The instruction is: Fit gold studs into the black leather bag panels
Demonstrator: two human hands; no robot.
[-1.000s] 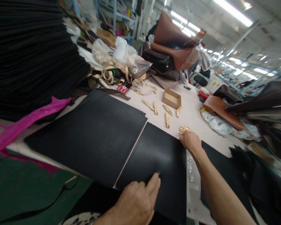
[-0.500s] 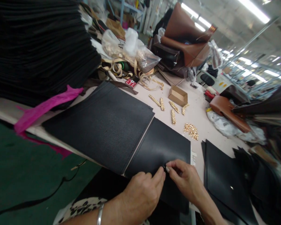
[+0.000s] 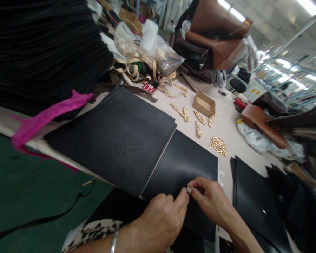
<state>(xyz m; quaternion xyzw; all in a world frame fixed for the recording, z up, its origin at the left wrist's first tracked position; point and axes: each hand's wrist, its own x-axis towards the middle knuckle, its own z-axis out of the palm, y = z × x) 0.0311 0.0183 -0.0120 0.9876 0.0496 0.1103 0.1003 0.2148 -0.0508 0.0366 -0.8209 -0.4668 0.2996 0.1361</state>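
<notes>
A smooth black leather panel (image 3: 184, 154) lies in front of me at the table edge. My left hand (image 3: 164, 216) is closed over its near part, index finger stretched toward the right fingertips, thumb hidden. Meeting it there, my right hand (image 3: 210, 198) pinches with thumb and index finger. Whatever is between the fingertips is too small and covered to make out. To the left lies a stack of grained black leather panels (image 3: 116, 140). Another black panel with a small shiny metal fitting (image 3: 264, 212) rests to the right.
Beyond the panels are a loose pile of gold metal pieces (image 3: 218, 146), several gold rows (image 3: 198, 129) and an open cardboard box (image 3: 204, 104). A tall black stack (image 3: 47, 52) with a pink strip (image 3: 50, 114) stands left. Brown leather bags (image 3: 216, 45) sit at the back.
The view has shifted slightly, so the table things appear a little further right. My fingertips have drawn closer together, covering the small spot that showed between them.
</notes>
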